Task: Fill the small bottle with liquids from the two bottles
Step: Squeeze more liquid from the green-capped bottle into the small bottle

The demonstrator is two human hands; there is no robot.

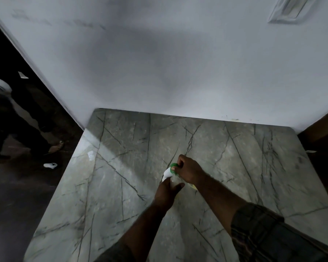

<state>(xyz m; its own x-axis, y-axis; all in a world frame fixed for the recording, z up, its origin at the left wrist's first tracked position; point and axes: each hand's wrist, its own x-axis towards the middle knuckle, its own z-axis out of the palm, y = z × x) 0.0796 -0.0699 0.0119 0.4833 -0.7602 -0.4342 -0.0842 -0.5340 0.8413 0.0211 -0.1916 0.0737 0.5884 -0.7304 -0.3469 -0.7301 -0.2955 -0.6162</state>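
A: Start with the biggest thing. What carries it all?

B: A grey marble-patterned table (pixel 121 186) with dark veins, its far edge pushed against a plain white wall (pixel 159 53). The room is dim; light falls across the table's left side. Off the left edge is a dark floor (pixel 17 195), where another person's legs and a sandalled foot (pixel 56 147) show.

A: And the hands?

B: Both meet near the middle of the table. The left hand (pixel 167 191) is wrapped around a small clear plastic bottle with a white label (pixel 170 178), holding it just above or on the table; I can't tell which. The right hand (pixel 187 172) is pinched shut on a round green cap (pixel 173 167) at the bottle's top.

A: Opening or closing?

B: Can't say from this. I'd guess the cap is being twisted.

A: What could go wrong?

B: The bottle leans away from the wearer. If it already holds liquid and the cap comes free while tilted, it could spill onto the slick marble. A soft bottle squeezed too hard would push liquid out. A loose cap could also roll off the near left edge.

A: The other two bottles?

B: There's a pale yellowish shape under the right wrist, too hidden to name.
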